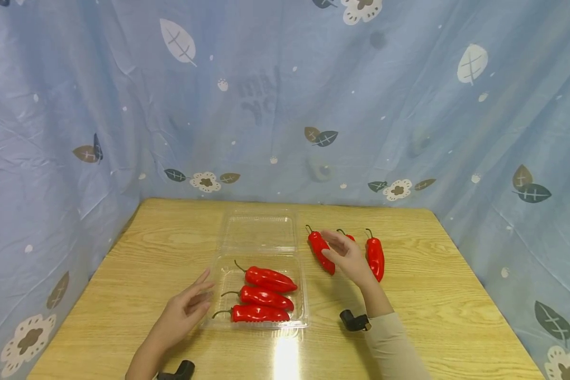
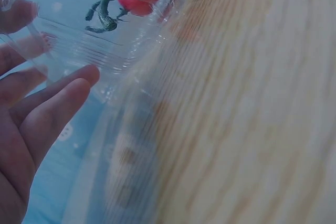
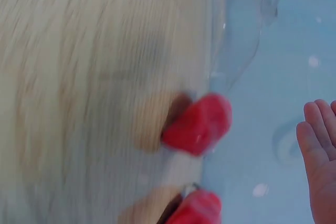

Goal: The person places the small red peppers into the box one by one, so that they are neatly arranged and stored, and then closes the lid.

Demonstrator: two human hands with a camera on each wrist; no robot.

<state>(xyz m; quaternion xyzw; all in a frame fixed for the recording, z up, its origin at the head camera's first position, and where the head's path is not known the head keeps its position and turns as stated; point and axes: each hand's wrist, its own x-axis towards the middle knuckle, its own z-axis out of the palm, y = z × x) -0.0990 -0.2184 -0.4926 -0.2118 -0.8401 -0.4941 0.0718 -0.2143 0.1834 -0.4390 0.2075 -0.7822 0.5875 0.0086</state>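
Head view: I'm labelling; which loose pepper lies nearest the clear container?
The leftmost loose pepper; the middle pepper and rightmost pepper lie farther from the container.

The peppers (image 1: pixel 269 279) look smooth and glossy, their stems (image 2: pixel 108 21) rough and dull. The box (image 1: pixel 258 254) is clear, shiny plastic (finely ribbed near one edge). The table (image 1: pixel 171 243) is wood-grained with a sheen; the curtain (image 1: pixel 266 68), creased matt cloth.

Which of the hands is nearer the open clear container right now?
Left. The left hand is at the left edge of the container; whether it touches is unclear. The right hand is off to its right, by the loose red peppers.
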